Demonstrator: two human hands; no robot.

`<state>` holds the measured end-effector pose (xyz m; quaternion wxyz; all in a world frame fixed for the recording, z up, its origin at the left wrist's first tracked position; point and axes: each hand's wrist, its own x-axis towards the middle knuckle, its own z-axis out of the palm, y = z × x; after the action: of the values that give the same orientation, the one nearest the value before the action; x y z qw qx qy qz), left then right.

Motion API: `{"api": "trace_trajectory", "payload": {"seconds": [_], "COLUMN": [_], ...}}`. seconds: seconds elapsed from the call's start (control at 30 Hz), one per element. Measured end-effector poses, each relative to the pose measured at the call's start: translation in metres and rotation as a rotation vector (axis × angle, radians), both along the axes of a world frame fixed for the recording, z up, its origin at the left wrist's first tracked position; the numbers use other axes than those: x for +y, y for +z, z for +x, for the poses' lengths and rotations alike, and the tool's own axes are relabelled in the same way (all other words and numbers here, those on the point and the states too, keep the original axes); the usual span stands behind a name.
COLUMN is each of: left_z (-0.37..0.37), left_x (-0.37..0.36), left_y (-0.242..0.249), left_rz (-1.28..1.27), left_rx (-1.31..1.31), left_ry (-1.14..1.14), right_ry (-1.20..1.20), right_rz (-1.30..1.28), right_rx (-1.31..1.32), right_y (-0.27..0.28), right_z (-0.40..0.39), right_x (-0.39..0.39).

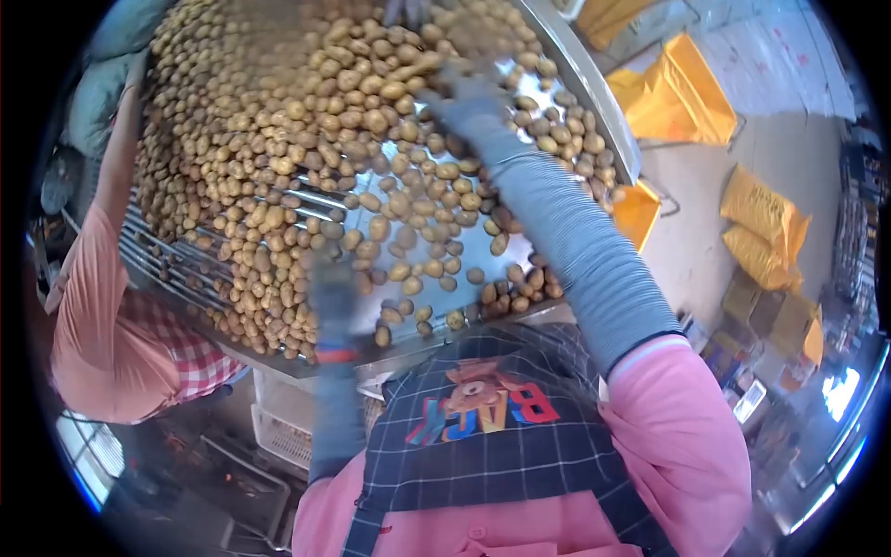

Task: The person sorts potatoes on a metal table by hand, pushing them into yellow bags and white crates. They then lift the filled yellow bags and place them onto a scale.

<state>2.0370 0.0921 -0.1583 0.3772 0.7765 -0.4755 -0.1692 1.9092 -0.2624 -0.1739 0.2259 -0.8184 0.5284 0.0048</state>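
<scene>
Many small potatoes lie heaped over a metal sorting table, thickest toward the far and left sides. My right hand, in a grey glove and a ribbed grey sleeve, reaches far across the table to the potatoes near its right side. My left hand, in a dark glove, is low among the potatoes by the near edge. Both hands are smeared by motion, so I cannot make out their fingers or whether they hold a potato.
A person in an orange-pink top reaches in from the left. Another gloved hand shows at the far edge. Metal rollers run at the table's left. Yellow bags stand right, and a white crate is below.
</scene>
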Motion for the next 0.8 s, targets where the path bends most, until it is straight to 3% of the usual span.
{"api": "trace_trajectory", "payload": {"seconds": [0.07, 0.1, 0.13, 0.17, 0.23, 0.27, 0.37, 0.4, 0.43, 0.47, 0.5, 0.53, 0.6, 0.7, 0.77, 0.8], "left_z": [0.088, 0.131, 0.138, 0.138, 0.089, 0.081, 0.021, -0.015, -0.028, -0.054, -0.085, -0.101, -0.128, -0.158, -0.155, -0.14], "left_x": [0.071, 0.138, 0.178, 0.193, 0.169, 0.176, 0.141, 0.1, 0.091, 0.06, 0.03, 0.012, -0.044, -0.114, -0.15, -0.162], "left_y": [0.025, -0.006, -0.014, -0.02, -0.004, -0.015, -0.011, 0.018, 0.002, 0.009, 0.015, -0.005, -0.004, -0.012, -0.015, -0.017], "left_rz": [0.355, 0.298, 0.489, 0.668, 0.773, 0.862, 0.42, 0.448, 0.416, 0.407, 0.535, 0.259, 0.278, 0.263, 0.225, 0.127], "left_rx": [0.02, 0.007, -0.107, -0.223, -0.15, -0.078, -0.245, -0.053, -0.213, -0.138, -0.179, -0.149, -0.296, -0.18, -0.167, -0.033], "left_ry": [0.486, 0.505, 0.425, 0.347, 0.235, 0.294, -0.056, -0.076, -0.219, -0.327, -0.242, -0.291, -0.395, -0.448, -0.439, -0.375], "right_ry": [0.296, 0.37, 0.45, 0.588, 0.83, 0.933, 0.925, 0.901, 0.903, 0.895, 0.818, 0.744, 0.585, 0.464, 0.402, 0.355], "right_rz": [-0.073, -0.064, -0.063, -0.029, -0.007, -0.02, -0.006, 0.026, 0.035, 0.043, -0.011, -0.064, -0.286, -0.314, -0.347, -0.344], "right_rx": [-0.04, -0.032, -0.022, -0.022, 0.02, 0.058, -0.034, -0.022, 0.165, 0.356, 0.338, 0.322, 0.287, 0.095, 0.195, 0.29], "right_y": [0.023, 0.024, 0.024, 0.022, 0.027, 0.032, 0.008, 0.01, 0.032, 0.053, 0.05, 0.044, 0.03, -0.007, -0.01, -0.013], "right_z": [0.011, 0.01, 0.003, -0.012, -0.048, -0.076, -0.162, -0.187, -0.197, -0.206, -0.225, -0.244, -0.27, -0.273, -0.241, -0.217], "right_x": [0.062, 0.095, 0.123, 0.145, 0.178, 0.188, 0.199, 0.196, 0.186, 0.171, 0.159, 0.146, 0.122, 0.071, 0.048, 0.037]}}
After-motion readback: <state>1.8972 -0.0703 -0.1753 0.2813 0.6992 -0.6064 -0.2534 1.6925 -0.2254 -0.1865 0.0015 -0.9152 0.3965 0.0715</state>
